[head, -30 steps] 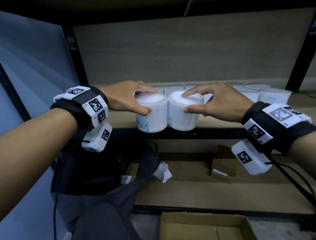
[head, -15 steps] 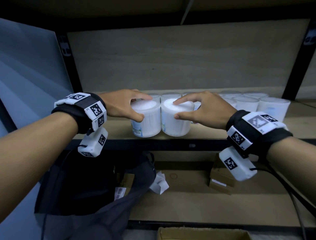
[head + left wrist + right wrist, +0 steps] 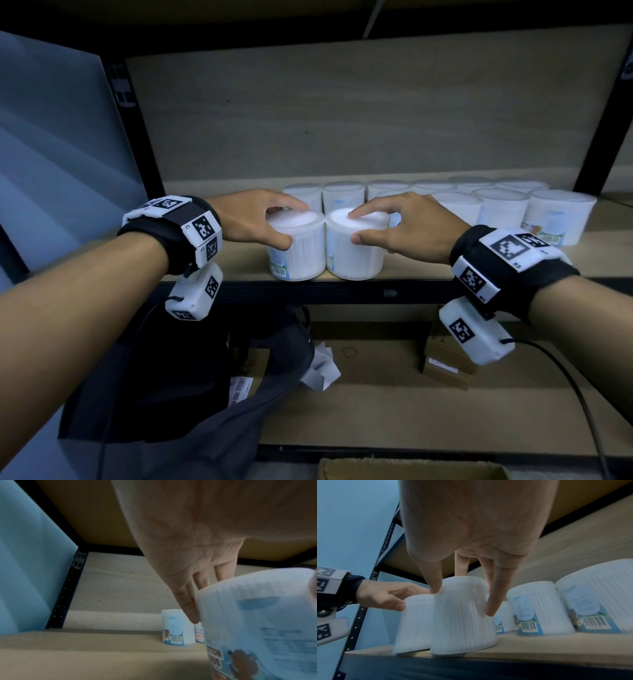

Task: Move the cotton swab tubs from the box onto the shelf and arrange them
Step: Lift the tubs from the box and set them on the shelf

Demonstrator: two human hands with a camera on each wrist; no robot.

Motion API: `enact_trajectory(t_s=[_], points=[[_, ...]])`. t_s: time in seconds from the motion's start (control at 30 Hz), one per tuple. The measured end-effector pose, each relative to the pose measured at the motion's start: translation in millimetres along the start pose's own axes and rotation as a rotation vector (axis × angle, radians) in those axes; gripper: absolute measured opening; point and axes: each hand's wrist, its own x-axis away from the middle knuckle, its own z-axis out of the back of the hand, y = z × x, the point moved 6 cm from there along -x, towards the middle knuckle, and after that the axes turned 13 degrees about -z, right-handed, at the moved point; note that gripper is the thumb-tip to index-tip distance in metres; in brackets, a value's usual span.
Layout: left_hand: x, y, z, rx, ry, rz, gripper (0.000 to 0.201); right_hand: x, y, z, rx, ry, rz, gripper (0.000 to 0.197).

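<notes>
White tubs — one clamped in each hand — now stand further in on the shelf.

Two cotton swab tubs upright, side by side at the shelf front edge — left hand grips left tub, right hand grips right tub; more tubs stand behind.

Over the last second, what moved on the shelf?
Both tubs went from overhanging the shelf's front edge to standing further in: left hand grips the left tub, right hand the right tub. Grips unchanged, tubs side by side; the rows behind stayed.
</notes>
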Motion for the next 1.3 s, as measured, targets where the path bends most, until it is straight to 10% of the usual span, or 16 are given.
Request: enact_trajectory(t_s=[1.3], points=[[-23, -7, 6, -0.191, 0.112, -0.054, 0.055, -25, -30, -18, 0.151, 0.16, 0.068, 0.032]])
